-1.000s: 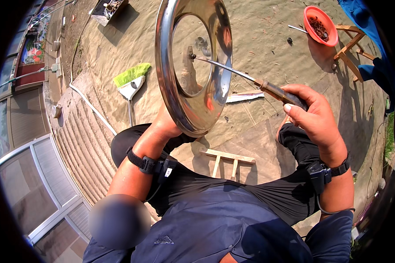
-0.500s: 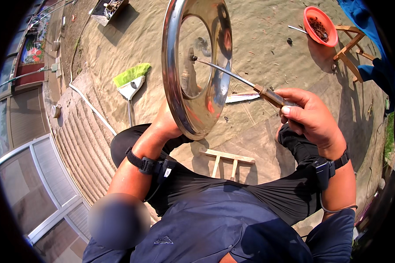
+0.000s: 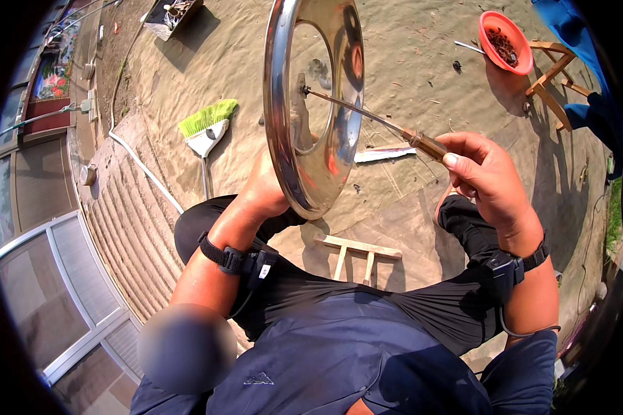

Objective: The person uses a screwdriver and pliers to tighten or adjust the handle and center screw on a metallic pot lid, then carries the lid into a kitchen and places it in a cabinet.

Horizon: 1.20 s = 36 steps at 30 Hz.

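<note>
A shiny metal pot lid (image 3: 338, 166) with a see-through middle stands tilted up in front of me. My left hand (image 3: 264, 187) is behind it and supports it; the fingers are hidden by the lid. My right hand (image 3: 490, 181) grips the brownish handle of a long screwdriver (image 3: 370, 115), thumb on top. The screwdriver's thin shaft reaches left across the lid, and its tip meets a small dark fastener (image 3: 305, 90) at the lid's centre.
A low wooden stool (image 3: 360, 247) stands between my legs. A green-bristled broom (image 3: 206, 128) lies to the left. Toward the far right are an orange-red bowl (image 3: 518, 62) with brown bits and a wooden-legged seat (image 3: 551, 104) under blue cloth. A tray of odds and ends (image 3: 165, 26) sits far left.
The lid has shifted slightly right and turned a little more edge-on. My right hand has moved slightly left and up, and the screwdriver's handle has rolled in its fingers.
</note>
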### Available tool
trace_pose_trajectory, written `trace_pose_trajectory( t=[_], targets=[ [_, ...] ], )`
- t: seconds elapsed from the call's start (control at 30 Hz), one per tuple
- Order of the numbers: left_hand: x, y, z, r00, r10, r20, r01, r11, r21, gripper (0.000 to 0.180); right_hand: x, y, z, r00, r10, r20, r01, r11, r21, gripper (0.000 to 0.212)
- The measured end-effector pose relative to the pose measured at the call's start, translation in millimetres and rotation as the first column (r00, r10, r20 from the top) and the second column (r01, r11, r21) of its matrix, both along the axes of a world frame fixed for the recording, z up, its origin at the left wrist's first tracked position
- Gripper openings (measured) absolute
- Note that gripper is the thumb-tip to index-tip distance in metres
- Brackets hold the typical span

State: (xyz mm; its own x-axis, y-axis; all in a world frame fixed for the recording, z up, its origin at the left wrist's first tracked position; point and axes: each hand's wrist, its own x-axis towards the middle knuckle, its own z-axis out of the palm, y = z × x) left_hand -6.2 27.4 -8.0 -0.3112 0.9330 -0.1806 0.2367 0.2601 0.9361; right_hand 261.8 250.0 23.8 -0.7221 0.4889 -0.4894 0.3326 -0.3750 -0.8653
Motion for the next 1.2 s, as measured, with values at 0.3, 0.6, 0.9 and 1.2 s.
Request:
trace_pose_trajectory(
  t=[0.3, 0.6, 0.9, 1.2],
  targets=[
    [1.5, -2.0, -4.3, 0.998, 0.046, 0.038, -0.046, 0.999, -0.023, 0.035, -0.5, -13.6, -11.2, 0.995, 0.085, -0.058, -0.077, 0.987, 0.139, 0.027],
    [2.2, 0.8, 2.1, 0.987, 0.083, 0.137, -0.083, 0.997, -0.005, 0.031, -10.2, -19.1, 1.6, 0.993, 0.121, -0.009, -0.083, 0.733, 0.675, 0.025],
    [0.1, -4.8, -9.8, 0.970, 0.077, 0.230, -0.072, 0.997, -0.029, 0.042, -2.2, -10.0, -4.6, 0.983, 0.180, 0.027, -0.168, 0.953, -0.252, 0.037],
    [14.2, 7.3, 20.4, 0.971, 0.094, 0.218, -0.079, 0.994, -0.080, 0.021, -7.3, -12.8, -4.1, 0.991, 0.124, 0.052, -0.118, 0.611, 0.783, 0.026]
  ],
)
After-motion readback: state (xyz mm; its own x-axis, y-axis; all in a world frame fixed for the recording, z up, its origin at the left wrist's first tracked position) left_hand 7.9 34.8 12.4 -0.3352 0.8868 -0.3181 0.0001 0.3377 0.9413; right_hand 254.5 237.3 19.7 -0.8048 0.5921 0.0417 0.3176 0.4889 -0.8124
